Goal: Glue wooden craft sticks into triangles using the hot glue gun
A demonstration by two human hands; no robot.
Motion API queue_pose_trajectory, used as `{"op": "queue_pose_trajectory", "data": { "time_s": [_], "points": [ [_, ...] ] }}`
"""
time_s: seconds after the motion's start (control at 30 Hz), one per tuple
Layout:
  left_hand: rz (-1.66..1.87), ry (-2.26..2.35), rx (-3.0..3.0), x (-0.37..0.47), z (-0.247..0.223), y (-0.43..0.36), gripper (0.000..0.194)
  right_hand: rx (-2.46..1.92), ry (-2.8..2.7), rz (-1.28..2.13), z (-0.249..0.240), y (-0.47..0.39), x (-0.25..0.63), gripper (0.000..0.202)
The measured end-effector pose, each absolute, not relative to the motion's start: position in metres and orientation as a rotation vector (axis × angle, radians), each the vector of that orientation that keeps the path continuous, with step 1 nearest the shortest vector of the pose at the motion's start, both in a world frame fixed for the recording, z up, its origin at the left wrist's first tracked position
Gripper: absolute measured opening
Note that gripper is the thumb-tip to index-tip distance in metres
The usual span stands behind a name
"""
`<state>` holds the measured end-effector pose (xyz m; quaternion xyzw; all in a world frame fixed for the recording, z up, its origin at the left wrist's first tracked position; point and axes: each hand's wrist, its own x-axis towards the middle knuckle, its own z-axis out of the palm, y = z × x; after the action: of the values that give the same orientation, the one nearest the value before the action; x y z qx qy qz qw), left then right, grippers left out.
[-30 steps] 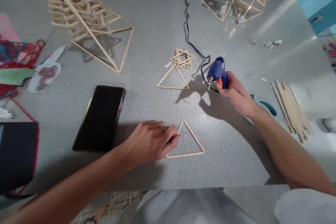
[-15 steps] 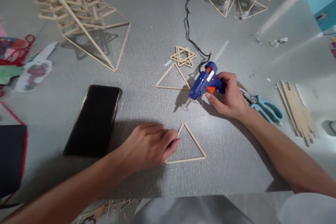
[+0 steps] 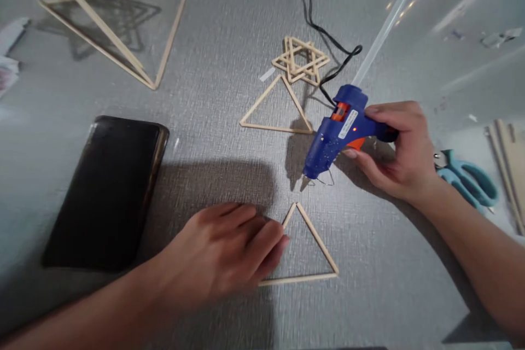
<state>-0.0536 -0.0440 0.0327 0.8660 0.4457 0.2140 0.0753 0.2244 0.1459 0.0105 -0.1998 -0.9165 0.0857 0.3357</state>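
My right hand [image 3: 404,158] is wrapped around the handle of a blue glue gun [image 3: 334,134], thumb by its orange trigger. A clear glue stick [image 3: 383,33] juts from the gun's back end. The nozzle points down, just above the top corner of a triangle of thin wooden sticks [image 3: 318,238] on the table. On that triangle's left side rests my left hand [image 3: 233,251], its fingers closed on the left stick, hiding most of it and the lower left corner. Farther back lie another stick triangle [image 3: 261,99] and a six-pointed stick star [image 3: 291,60].
A black phone [image 3: 102,191] lies at left. Blue-handled scissors [image 3: 471,178] are beside my right wrist, with loose wooden sticks [image 3: 506,169] beyond. The gun's black cord [image 3: 344,46] runs backward. A large stick frame [image 3: 94,17] stands at the back left.
The view has moved closer to the table. The glue gun's nozzle has come nearer to the triangle's top corner. My left hand stays on the left stick.
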Motion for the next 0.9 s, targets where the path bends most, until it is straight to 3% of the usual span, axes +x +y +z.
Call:
{"op": "queue_pose_trajectory", "data": {
  "time_s": [0.9],
  "points": [
    [0.538, 1.328, 2.616, -0.053, 0.034, -0.044, 0.040, -0.611, -2.487, 0.315, 0.016, 0.139, 0.222, 0.047]
  ]
}}
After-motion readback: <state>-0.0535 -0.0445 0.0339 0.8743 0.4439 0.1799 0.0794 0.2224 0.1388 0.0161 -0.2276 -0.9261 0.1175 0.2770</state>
